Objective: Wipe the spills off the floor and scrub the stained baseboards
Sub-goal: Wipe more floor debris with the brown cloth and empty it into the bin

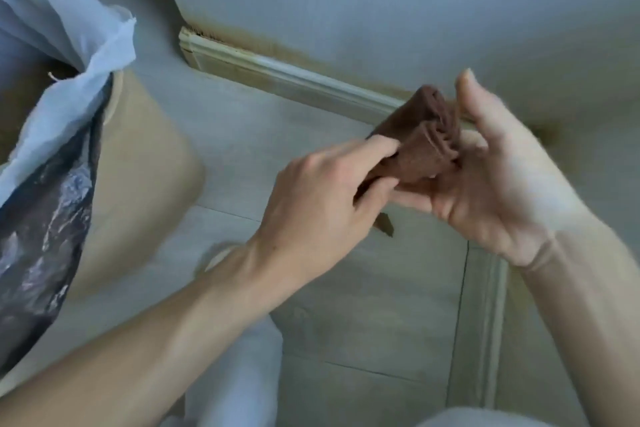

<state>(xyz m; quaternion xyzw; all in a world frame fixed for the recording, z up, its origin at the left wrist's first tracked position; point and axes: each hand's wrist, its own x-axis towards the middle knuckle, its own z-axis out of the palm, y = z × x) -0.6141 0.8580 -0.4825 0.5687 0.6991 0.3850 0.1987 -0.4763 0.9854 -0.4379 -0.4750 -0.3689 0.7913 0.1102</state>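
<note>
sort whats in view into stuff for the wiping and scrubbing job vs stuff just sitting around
For the job:
brown cloth, held in left hand and right hand
stained baseboard
tiled floor

Just there:
beige bin
dark bin liner
white bag

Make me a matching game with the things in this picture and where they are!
Things:
1. cloth
2. baseboard
3. bin bag
4. floor

Places:
A. far left edge
B. held between both hands
C. along the bottom of the wall
D. under the arms

Pairs: 1-B, 2-C, 3-A, 4-D
</note>
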